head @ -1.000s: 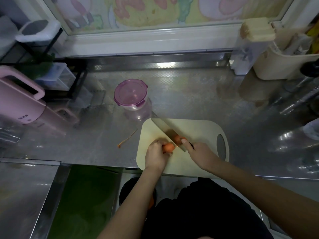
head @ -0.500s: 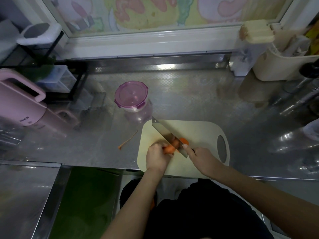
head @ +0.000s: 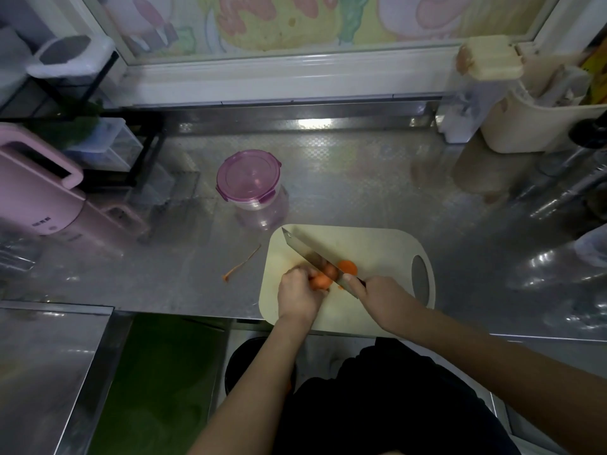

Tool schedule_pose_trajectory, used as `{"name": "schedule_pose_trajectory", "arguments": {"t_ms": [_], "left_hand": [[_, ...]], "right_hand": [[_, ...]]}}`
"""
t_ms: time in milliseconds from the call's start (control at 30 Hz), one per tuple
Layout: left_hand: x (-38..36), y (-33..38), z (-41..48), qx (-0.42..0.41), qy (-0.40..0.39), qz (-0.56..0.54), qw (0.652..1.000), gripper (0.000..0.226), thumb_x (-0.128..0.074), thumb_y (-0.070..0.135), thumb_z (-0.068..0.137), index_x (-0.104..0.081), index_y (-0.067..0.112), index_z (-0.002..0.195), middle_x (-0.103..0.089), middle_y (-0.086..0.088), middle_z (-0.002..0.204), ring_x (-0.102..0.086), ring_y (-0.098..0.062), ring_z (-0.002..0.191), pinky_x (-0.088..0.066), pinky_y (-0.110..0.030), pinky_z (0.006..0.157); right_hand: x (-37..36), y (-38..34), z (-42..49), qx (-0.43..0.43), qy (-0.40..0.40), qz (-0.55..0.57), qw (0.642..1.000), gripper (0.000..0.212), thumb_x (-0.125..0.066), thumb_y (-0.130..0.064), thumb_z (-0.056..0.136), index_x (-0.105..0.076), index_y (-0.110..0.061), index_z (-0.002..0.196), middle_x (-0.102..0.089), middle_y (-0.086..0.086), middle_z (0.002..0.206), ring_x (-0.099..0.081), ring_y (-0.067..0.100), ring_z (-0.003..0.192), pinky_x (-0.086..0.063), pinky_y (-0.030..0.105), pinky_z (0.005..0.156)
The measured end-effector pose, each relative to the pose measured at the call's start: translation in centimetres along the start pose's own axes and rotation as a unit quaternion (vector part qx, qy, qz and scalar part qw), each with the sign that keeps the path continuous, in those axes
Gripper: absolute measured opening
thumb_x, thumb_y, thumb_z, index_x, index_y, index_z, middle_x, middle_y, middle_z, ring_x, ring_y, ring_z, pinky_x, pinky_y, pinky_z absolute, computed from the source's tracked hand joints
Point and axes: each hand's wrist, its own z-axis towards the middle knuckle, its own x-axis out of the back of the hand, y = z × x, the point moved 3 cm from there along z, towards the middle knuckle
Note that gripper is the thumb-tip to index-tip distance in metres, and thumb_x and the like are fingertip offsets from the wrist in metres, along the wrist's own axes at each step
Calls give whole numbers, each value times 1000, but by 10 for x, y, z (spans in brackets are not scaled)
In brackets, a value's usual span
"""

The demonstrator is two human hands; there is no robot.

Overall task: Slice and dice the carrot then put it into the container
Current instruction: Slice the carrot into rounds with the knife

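Stainless counter (head: 361, 192), embossed check texture, glossy, raised lip along the back. Directly on it:
- cream cutting board (head: 377, 247) at the near edge, handle hole to the right, front-left corner reaching the counter lip
- round clear container (head: 249, 178), purple clip lid on, just beyond the board's far-left corner, not touching
- thin orange peel strip (head: 242, 263) left of the board, apart from it
- pink appliance (head: 36, 192) far left
- black rack (head: 138, 159) with clear drawers, back left
- white dispenser (head: 460, 116) and cream bin (head: 525, 126), side by side, back right
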Motion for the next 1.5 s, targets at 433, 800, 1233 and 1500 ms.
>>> {"name": "schedule_pose_trajectory", "arguments": {"t_ms": [433,800,1233,1500], "left_hand": [[-4,4,-2,-27,10,43,999,11,-66,19,76,-65,11,83,-65,-8,91,-59,-25,88,-38,-24,69],[5,5,2,5,-19,24,1000,25,-76,17,69,-71,13,93,-70,-4,96,-61,-21,94,-39,-18,73],[6,10,3,-5,-31,39,999,18,-76,14,69,-68,12,85,-68,-5,93,-61,-20,88,-39,-18,70],[6,10,0,-19,-4,40,999,19,-73,19,75,-70,10,91,-69,-7,96,-61,-23,92,-40,-20,73]], "right_hand": [[-2,-36,26,-39,-36,34,998,52,-28,-15,102,-10,-9,151,-53,21,115,-56,34,106,-42,41,82],[4,-11,4,-2,-13,40,999,47,-29,-43,101,-43,-12,69,-46,5,61,-52,29,70,-32,28,66],[-1,10,-12,-35,1,37,999,46,-27,-42,102,-34,-25,60,-42,6,60,-53,29,70,-38,34,66],[-21,-1,19,-19,20,52,998,57,-34,-50,98,-42,-10,59,-45,6,54,-51,27,63,-34,29,60]]}}
